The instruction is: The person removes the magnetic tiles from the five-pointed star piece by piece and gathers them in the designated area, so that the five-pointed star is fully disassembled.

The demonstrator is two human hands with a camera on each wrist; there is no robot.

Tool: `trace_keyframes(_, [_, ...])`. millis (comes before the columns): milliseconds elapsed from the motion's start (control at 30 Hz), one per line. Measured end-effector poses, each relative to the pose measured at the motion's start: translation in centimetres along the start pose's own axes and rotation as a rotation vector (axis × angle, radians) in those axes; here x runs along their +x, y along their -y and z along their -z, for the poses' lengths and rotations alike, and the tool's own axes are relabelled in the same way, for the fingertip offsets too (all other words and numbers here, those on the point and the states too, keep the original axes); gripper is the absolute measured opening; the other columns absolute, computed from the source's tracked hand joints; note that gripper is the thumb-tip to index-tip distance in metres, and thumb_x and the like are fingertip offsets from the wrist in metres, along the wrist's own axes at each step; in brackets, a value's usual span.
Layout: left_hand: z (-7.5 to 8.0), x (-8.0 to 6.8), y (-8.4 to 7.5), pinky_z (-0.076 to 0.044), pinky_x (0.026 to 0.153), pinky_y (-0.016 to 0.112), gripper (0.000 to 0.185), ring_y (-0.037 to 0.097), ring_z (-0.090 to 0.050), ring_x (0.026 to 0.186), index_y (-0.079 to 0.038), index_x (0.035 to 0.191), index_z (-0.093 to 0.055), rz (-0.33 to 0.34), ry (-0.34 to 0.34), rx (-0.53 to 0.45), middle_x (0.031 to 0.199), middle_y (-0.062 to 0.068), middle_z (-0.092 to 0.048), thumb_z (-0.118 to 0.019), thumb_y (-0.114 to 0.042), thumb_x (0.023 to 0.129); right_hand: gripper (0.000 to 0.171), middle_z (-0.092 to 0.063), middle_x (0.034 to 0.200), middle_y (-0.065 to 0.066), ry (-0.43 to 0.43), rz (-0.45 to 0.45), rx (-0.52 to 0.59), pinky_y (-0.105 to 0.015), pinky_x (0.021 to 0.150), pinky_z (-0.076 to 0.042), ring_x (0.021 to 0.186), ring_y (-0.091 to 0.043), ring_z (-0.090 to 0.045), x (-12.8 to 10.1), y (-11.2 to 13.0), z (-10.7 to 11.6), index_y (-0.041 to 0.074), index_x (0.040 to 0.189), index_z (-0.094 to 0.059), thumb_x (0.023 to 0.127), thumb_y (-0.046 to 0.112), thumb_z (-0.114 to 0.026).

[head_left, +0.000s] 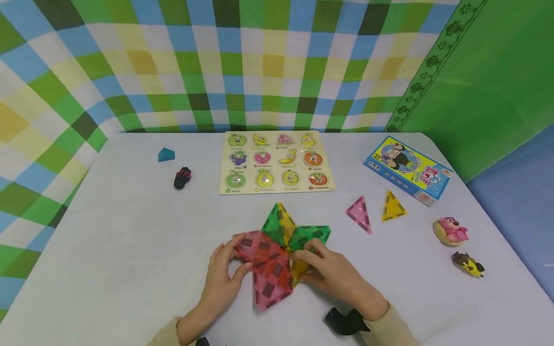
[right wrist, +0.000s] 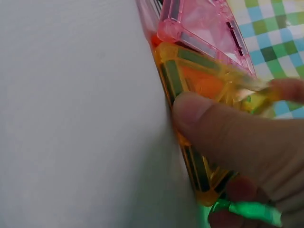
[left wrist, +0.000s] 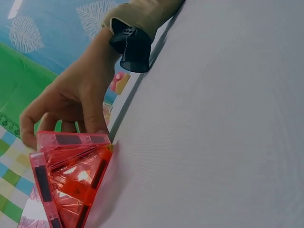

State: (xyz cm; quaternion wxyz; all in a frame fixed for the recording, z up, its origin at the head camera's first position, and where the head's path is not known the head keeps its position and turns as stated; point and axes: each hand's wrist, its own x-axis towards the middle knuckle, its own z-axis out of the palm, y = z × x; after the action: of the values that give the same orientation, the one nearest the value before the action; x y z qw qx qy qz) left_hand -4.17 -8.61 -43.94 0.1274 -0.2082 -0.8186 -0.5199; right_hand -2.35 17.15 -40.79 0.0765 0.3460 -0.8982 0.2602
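Observation:
A star-like figure of translucent magnetic tiles stands on the white table, with pink tiles (head_left: pixel 270 290) at left and front, green tiles (head_left: pixel 271 225) at the back and right, and yellow tiles (right wrist: pixel 194 166) between them. My left hand (head_left: pixel 216 281) holds the pink part by its left side, thumb and fingers spread along its edges; red tiles (left wrist: pixel 76 185) show inside it in the left wrist view. With thumb and fingers my right hand (head_left: pixel 335 274) pinches a yellow tile at the front right, the thumb (right wrist: pixel 190 111) lying on its face.
A loose pink triangle (head_left: pixel 360 214) and a yellow triangle (head_left: pixel 393 207) lie to the right, near a blue game box (head_left: pixel 409 168). Behind the figure is a fruit puzzle board (head_left: pixel 277 163). Small toys (head_left: pixel 452 231) sit at far right, others (head_left: pixel 182 178) at left.

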Motion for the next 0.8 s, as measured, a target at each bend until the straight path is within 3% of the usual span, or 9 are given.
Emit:
trace_keyframes(133, [-0.1,0.0,0.1,-0.019,0.096,0.055,0.067,0.012,-0.054,0.079,-0.007,0.128,-0.045,-0.013,-0.009,0.000,0.077,-0.003,-0.060,-0.073,0.004,0.068,0.035,-0.052,0.093,0.004,-0.068,0.094,0.062,-0.015,0.061,-0.042,0.068,-0.005,-0.048,-0.1,-0.3,0.2,0.012,0.103,-0.053,0.075,0.012,-0.074])
trace_keyframes(233, [-0.1,-0.1,0.2,-0.020,0.096,0.055,0.066,0.012,-0.054,0.079,-0.006,0.128,-0.045,-0.021,-0.015,0.004,0.077,-0.003,-0.059,-0.072,0.003,0.068,0.024,-0.053,0.083,0.007,-0.086,0.058,0.198,-0.016,0.058,-0.040,0.065,-0.004,-0.045,-0.2,-0.3,1.2,0.011,0.097,-0.052,0.080,0.008,-0.068])
trace_keyframes(333, [-0.1,-0.2,0.2,-0.020,0.095,0.055,0.064,0.012,-0.054,0.080,-0.006,0.128,-0.045,-0.024,-0.014,0.010,0.078,-0.003,-0.059,-0.072,0.001,0.070,0.020,-0.055,0.082,0.001,-0.223,-0.009,0.377,-0.020,0.055,-0.042,0.063,-0.007,-0.047,-0.6,-1.0,2.3,0.005,0.097,-0.052,0.081,-0.002,-0.064])
trace_keyframes(400, [-0.1,-0.3,0.1,-0.020,0.095,0.055,0.063,0.012,-0.055,0.080,-0.006,0.128,-0.045,-0.025,-0.011,0.018,0.078,-0.003,-0.059,-0.072,-0.001,0.071,0.024,-0.055,0.081,-0.004,-0.381,-0.102,0.468,-0.023,0.052,-0.043,0.061,-0.011,-0.049,-0.8,-1.6,2.8,-0.003,0.098,-0.051,0.078,-0.011,-0.062])
trace_keyframes(467, [-0.1,-0.3,0.0,-0.020,0.095,0.055,0.063,0.011,-0.055,0.081,-0.006,0.128,-0.044,-0.028,-0.009,0.025,0.078,-0.004,-0.059,-0.071,-0.001,0.072,0.022,-0.057,0.083,-0.005,-0.549,-0.239,0.529,-0.024,0.049,-0.043,0.056,-0.012,-0.050,-1.0,-2.6,3.0,-0.007,0.102,-0.050,0.082,-0.008,-0.059])
trace_keyframes(567, [0.0,-0.3,-0.1,-0.020,0.095,0.055,0.062,0.011,-0.055,0.080,-0.006,0.128,-0.044,-0.030,-0.006,0.033,0.078,-0.004,-0.059,-0.071,-0.002,0.072,0.023,-0.057,0.085,-0.007,-0.681,-0.535,0.583,-0.024,0.050,-0.047,0.055,-0.012,-0.054,-0.7,-3.8,3.1,-0.006,0.107,-0.048,0.087,-0.001,-0.057])
trace_keyframes(633, [0.1,-0.3,-0.1,-0.020,0.095,0.055,0.062,0.011,-0.055,0.080,-0.006,0.128,-0.045,-0.020,-0.007,0.033,0.078,-0.004,-0.059,-0.071,-0.002,0.072,0.026,-0.055,0.091,-0.011,-0.663,-0.676,0.607,-0.023,0.056,-0.050,0.059,-0.011,-0.057,-0.3,-4.5,2.8,-0.004,0.111,-0.047,0.089,0.003,-0.056])
trace_keyframes(700, [0.1,-0.2,-0.1,-0.020,0.095,0.055,0.062,0.011,-0.055,0.080,-0.006,0.128,-0.045,-0.011,-0.008,0.032,0.078,-0.004,-0.059,-0.072,-0.001,0.072,0.028,-0.054,0.094,-0.015,-0.583,-0.773,0.583,-0.024,0.060,-0.050,0.065,-0.012,-0.060,0.0,-5.0,2.6,-0.002,0.115,-0.047,0.090,0.007,-0.055])
trace_keyframes(800, [0.0,0.0,-0.2,-0.020,0.095,0.055,0.063,0.012,-0.055,0.080,-0.006,0.128,-0.045,-0.011,-0.012,0.026,0.079,-0.003,-0.059,-0.072,0.000,0.071,0.031,-0.052,0.100,-0.017,-0.447,-0.792,0.461,-0.021,0.062,-0.048,0.071,-0.015,-0.060,0.1,-5.6,2.3,0.000,0.119,-0.049,0.090,0.008,-0.054])
